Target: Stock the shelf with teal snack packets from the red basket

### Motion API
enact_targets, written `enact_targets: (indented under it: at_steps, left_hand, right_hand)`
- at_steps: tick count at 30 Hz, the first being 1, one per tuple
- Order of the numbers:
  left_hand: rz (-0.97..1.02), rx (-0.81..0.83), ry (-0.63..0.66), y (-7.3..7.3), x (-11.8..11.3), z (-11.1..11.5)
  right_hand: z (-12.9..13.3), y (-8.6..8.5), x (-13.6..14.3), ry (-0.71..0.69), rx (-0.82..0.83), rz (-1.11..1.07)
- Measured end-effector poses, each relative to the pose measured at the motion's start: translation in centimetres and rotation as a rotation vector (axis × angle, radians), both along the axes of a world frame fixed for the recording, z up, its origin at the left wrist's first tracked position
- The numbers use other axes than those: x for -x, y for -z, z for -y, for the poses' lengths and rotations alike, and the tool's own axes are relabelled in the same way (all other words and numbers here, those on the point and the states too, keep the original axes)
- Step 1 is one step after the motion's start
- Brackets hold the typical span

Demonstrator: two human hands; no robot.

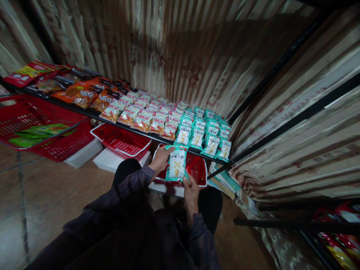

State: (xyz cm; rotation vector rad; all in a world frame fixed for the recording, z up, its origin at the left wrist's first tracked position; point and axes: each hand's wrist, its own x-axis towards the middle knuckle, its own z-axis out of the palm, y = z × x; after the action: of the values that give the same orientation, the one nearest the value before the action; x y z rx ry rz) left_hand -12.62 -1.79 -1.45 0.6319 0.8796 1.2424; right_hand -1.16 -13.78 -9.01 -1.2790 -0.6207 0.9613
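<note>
A teal and white snack packet (177, 165) is held upright, its printed face showing, over a red basket (199, 170). My left hand (161, 160) pinches its upper left corner. At its lower right corner, my right hand (191, 191) grips the edge between thumb and fingers. Just beyond, rows of matching teal packets (212, 145) stand at the right end of a black shelf. White and red snack packets (143, 120) fill the shelf's middle, left of the teal ones.
Orange packets (84, 95) and a red and yellow bag (30, 73) lie farther left on the shelf. Below are an empty red basket (123, 140) and a larger one (64, 144) with green packets. Striped curtains (197, 56) hang behind; a black frame bar (298, 120) crosses at right.
</note>
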Motion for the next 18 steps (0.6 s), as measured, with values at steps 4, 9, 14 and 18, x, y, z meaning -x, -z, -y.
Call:
enact_targets:
  at_steps: [4, 9, 14, 18]
  left_hand:
    - [-0.006, -0.022, 0.041, -0.7, 0.0, -0.1]
    - [-0.064, 0.044, 0.193, -0.4, 0.3, 1.0]
    - [0.018, 0.043, 0.275, 0.6, -0.1, 2.4]
    - [0.044, 0.047, 0.237, 1.2, -0.5, 2.5]
  right_hand:
    - [0.0, -0.4, 0.3, 0.022, -0.004, -0.064]
    - [-0.2, -0.6, 0.2, 0.094, -0.003, -0.115]
    - [-0.3, -0.4, 0.2, 0.116, 0.005, -0.144]
    - [-0.2, -0.3, 0.3, 0.1, 0.01, -0.135]
